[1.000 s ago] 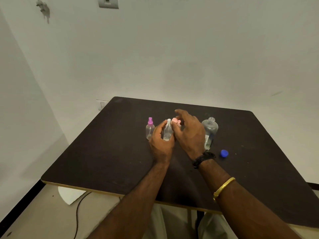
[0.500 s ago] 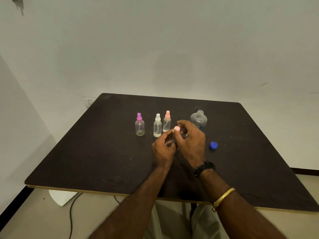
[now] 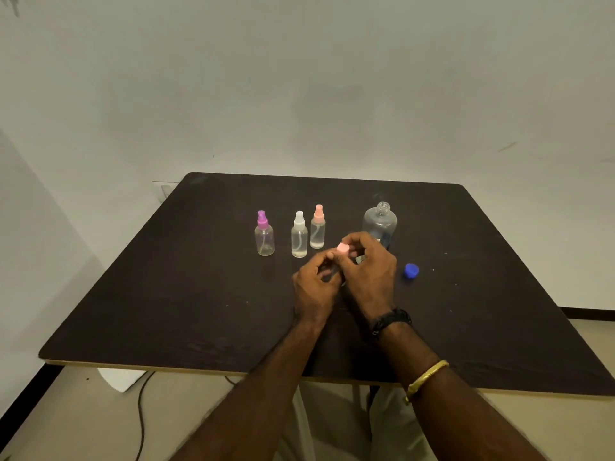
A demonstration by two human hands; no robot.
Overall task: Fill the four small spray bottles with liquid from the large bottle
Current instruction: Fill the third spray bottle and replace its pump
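Observation:
Three small spray bottles stand in a row on the dark table (image 3: 186, 294): a purple-topped one (image 3: 264, 234), a white-topped one (image 3: 299, 235) and a salmon-topped one (image 3: 317, 227). A fourth small bottle is mostly hidden between my hands; only its pink top (image 3: 342, 248) shows. My left hand (image 3: 314, 287) grips that bottle's body. My right hand (image 3: 369, 274) pinches the pink top with its fingertips. The large clear bottle (image 3: 380, 224) stands uncapped just behind my right hand. Its blue cap (image 3: 411, 270) lies on the table to the right.
White walls close in behind the table and on the left. A black cable (image 3: 141, 414) and a white object (image 3: 121, 379) lie on the floor under the table's near left edge.
My hands pulled back from the row toward me, bringing the pink-topped bottle with them. The white-topped bottle my left hand held stays in the row. The camera view tilted and shifted.

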